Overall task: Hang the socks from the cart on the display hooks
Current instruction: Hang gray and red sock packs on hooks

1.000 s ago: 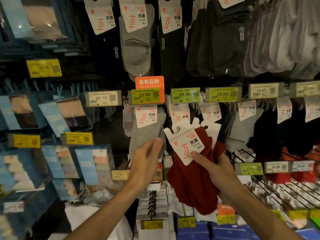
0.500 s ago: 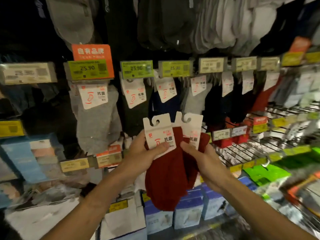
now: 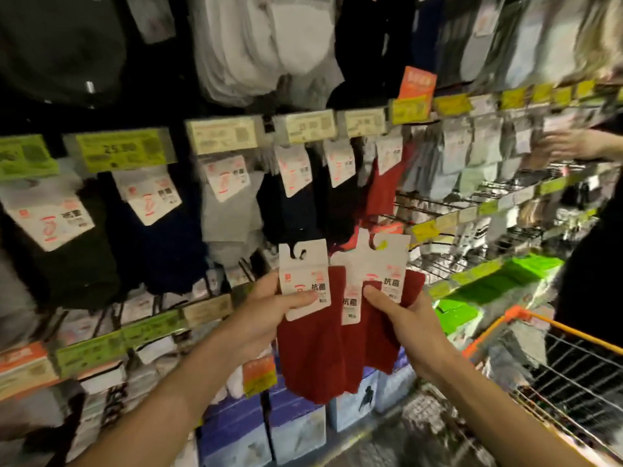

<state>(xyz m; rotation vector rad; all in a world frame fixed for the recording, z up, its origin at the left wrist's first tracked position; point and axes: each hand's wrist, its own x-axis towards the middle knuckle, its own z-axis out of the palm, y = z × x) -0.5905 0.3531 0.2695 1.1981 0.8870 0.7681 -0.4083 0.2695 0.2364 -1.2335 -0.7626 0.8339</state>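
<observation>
We have one red sock pack (image 3: 310, 352) pinched in our left hand (image 3: 266, 311), thumb across the front of its white header card and fingers behind, the card's hook slot standing free above the grip. Just to the right of it, touching along one edge, the remaining red packs (image 3: 381, 335) sit in our right hand (image 3: 408, 325), which clamps at least two cards together under the thumb.

A second ago the right hand carried the whole bundle alone, while the left was open and reaching in. Half a second ago both hands were on it. Now one pack has been peeled off to the left, so we judge it is singled out and ready to be hung.

Our view has also swung rightward. Above and slightly right of both grips, hanging red socks (image 3: 384, 187) now show in the display row, probably the matching hook. Bare wire hooks (image 3: 438, 203) jut out further right of that, at about the same height. The slot has yet to meet a prong, and the pack is well short of the row.

Below the grips stand blue boxes (image 3: 296, 429). Down to the right, the orange-rimmed cart (image 3: 512, 315) has come into view. Far up to the right, another person's hand (image 3: 569, 146) reaches toward the display.
</observation>
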